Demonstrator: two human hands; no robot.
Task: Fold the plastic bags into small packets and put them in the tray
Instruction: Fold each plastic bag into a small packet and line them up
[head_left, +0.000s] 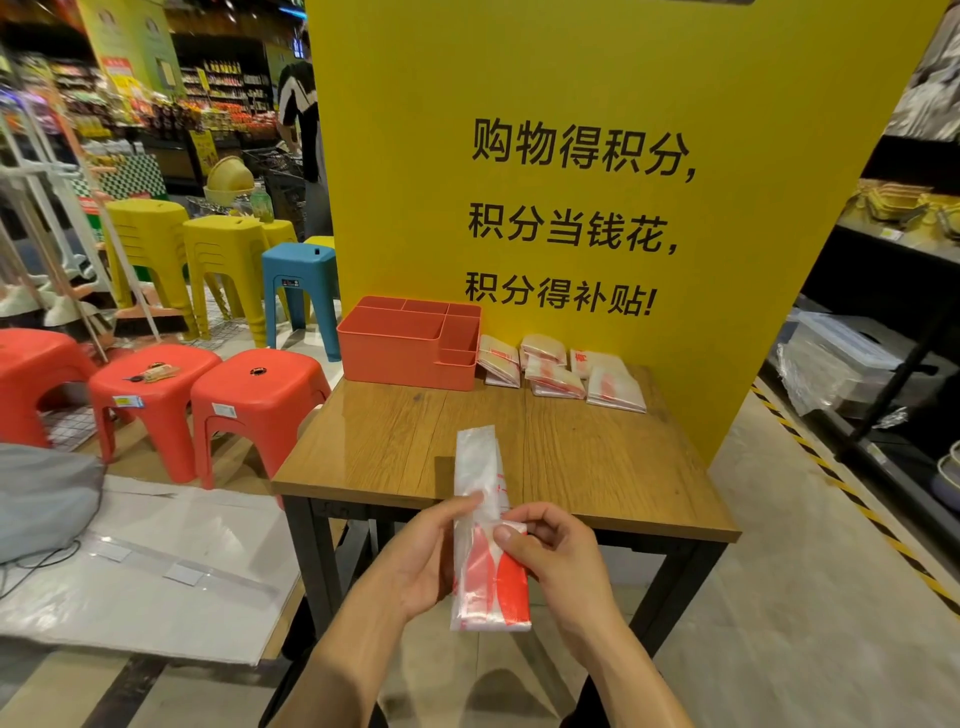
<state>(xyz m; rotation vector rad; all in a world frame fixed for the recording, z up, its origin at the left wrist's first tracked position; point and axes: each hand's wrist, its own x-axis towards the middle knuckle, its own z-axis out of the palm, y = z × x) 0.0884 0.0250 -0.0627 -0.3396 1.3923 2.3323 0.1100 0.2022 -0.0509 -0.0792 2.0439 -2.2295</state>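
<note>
The plastic bag (488, 577), folded into a long narrow strip, stands upright over the near edge of the desk (597, 457). The left grip (426, 551) and right grip (561, 556) both pinch its middle. Folded packets (556, 371) lie beside the orange tray (395, 358) at the far edge.

Wooden table (405, 447) against yellow sign (571, 78), stools (260, 384) beside

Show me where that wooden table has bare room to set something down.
Two bare patches of table: left, between the orange tray and the near edge; right, between the folded packets and the near edge. The back is crowded: tray and packets line the yellow board. The bag, held by left hand and right hand, reaches over the middle.
</note>
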